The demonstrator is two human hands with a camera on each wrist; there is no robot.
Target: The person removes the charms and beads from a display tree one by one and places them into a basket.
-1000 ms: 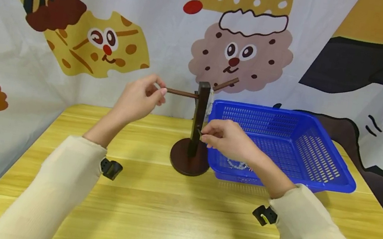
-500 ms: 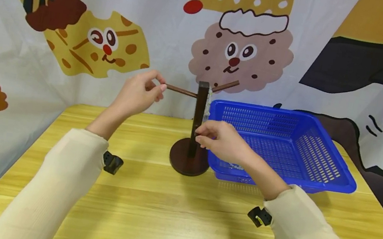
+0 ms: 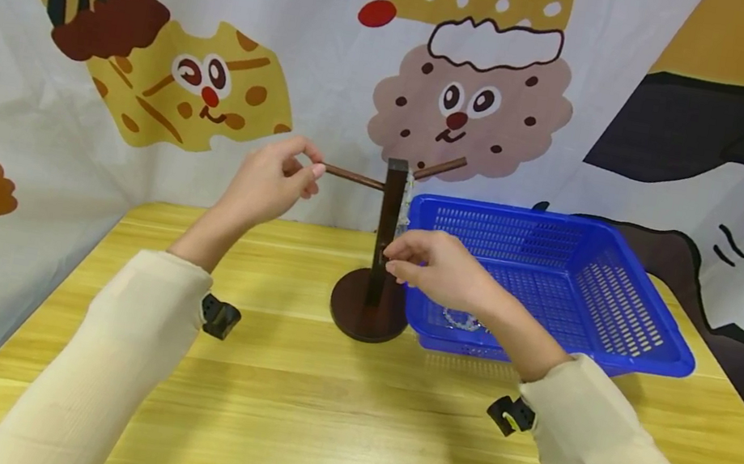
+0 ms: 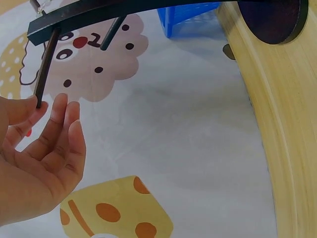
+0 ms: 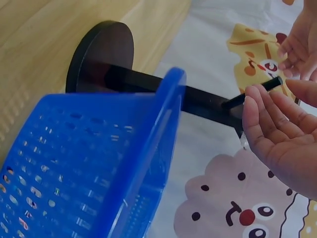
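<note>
A dark wooden stand with an upright post [image 3: 388, 218], a round base [image 3: 368, 309] and several pegs stands mid-table. My left hand [image 3: 271, 181] pinches the outer end of the upper left peg [image 3: 355, 177] between thumb and fingers, the other fingers spread in the left wrist view. My right hand [image 3: 443, 268] is at the post's front, lower down, its thumb and fingertips about a short peg [image 5: 252, 94] that points out of the post. Another peg [image 3: 440, 168] slants up to the right. Clear beaded strands [image 3: 407, 201] hang beside the post.
A blue perforated plastic basket [image 3: 654, 312] stands right of the stand, close against it, under my right forearm. Clear beaded jewellery [image 3: 461, 320] lies inside its near left corner. A printed cartoon cloth [image 3: 334, 103] hangs behind the wooden table [image 3: 311, 419].
My left hand has risen slightly, and the peg it pinches now tilts up toward its outer end. My right hand shifted a little left, then back right, staying at the post.
</note>
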